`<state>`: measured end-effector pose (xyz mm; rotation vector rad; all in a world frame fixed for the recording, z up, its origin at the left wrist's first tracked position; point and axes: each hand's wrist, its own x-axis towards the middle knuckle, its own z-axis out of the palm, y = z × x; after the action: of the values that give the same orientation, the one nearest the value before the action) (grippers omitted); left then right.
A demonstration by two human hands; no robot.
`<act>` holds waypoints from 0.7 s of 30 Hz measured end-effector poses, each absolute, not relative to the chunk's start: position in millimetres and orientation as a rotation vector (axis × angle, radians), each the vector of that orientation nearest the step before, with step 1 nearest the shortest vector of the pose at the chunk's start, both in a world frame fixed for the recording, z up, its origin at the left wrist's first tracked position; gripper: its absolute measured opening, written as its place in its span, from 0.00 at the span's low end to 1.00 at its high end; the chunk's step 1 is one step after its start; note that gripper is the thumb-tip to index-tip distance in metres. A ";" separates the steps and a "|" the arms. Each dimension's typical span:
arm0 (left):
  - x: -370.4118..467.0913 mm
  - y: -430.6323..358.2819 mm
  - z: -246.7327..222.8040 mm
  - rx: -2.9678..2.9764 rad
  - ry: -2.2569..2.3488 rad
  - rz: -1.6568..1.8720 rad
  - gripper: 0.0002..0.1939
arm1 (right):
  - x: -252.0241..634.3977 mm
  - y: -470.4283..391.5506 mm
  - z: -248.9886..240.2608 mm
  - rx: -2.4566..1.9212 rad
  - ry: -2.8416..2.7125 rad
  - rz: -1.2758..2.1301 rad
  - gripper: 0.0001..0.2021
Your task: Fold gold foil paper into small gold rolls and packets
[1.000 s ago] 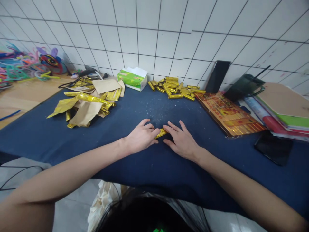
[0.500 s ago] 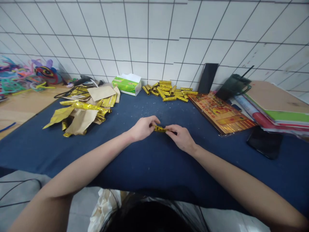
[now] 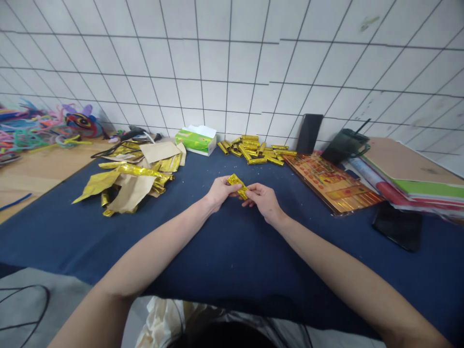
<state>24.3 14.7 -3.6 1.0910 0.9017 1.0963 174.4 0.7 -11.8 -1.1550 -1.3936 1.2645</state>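
A small folded strip of shiny gold foil paper [image 3: 237,183] is held between my two hands, just above the blue cloth. My left hand [image 3: 219,192] pinches its left end, thumb on top. At the lower right end, the thumb and fingers of my right hand [image 3: 264,202] close on it. Further back, by the wall, lies a heap of rolled gold paper tubes [image 3: 256,161]. To the left of my hands is a loose pile of crumpled gold and brown paper [image 3: 136,191].
A green tissue box [image 3: 195,141] and an upright black phone [image 3: 309,134] stand by the tiled wall. On the right are a dark cup [image 3: 344,143], an orange printed packet [image 3: 331,183], stacked folders [image 3: 413,169] and a dark flat device [image 3: 397,226]. Colourful pipe cleaners [image 3: 32,128] lie far left.
The gold paper piece has been tilted up and turned, so more of its flat face shows. Both hands have shifted their grip on it. The camera view has tipped upward slightly.
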 end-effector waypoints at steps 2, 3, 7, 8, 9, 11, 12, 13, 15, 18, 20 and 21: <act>24.3 13.3 -5.6 1.082 0.882 1.081 0.10 | 173.9 -1.9 -13.5 -1.141 -1.485 1.286 0.11; 24.7 12.8 -6.3 1.083 0.874 1.070 0.10 | 175.0 -2.3 -13.9 -1.139 -1.528 1.295 0.12; 25.7 11.9 -7.4 1.115 0.858 1.046 0.09 | 180.3 -0.9 -13.9 -1.132 -1.621 1.332 0.12; 25.3 12.2 -7.5 1.126 0.867 1.042 0.09 | 180.8 -0.5 -14.0 -1.124 -1.637 1.337 0.11; 24.4 12.9 -7.6 1.136 0.881 1.038 0.08 | 181.1 -0.3 -14.2 -1.116 -1.651 1.339 0.10; 21.8 15.0 -8.0 1.147 0.910 1.039 0.08 | 181.1 -0.4 -14.9 -1.102 -1.672 1.343 0.08; 20.2 16.3 -8.2 1.147 0.921 1.045 0.08 | 181.1 -0.6 -15.2 -1.098 -1.678 1.345 0.07; 18.6 17.6 -8.3 1.144 0.928 1.053 0.08 | 181.3 -0.7 -15.4 -1.096 -1.681 1.346 0.06; 15.7 19.7 -8.3 1.126 0.926 1.059 0.08 | 181.8 -0.9 -15.4 -1.095 -1.685 1.346 0.06; 12.6 21.1 -7.3 1.083 0.916 1.047 0.08 | 182.5 -0.4 -14.5 -1.084 -1.686 1.352 0.06; 11.1 21.5 -6.2 1.059 0.905 1.050 0.09 | 182.7 0.1 -13.7 -1.077 -1.666 1.361 0.06; 10.4 21.8 -5.6 1.049 0.900 1.061 0.09 | 182.7 0.3 -13.2 -1.078 -1.655 1.371 0.06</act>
<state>10.4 21.8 -5.6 1.0486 0.9003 1.0614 182.7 0.3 -13.2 -1.0780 -1.6550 1.3709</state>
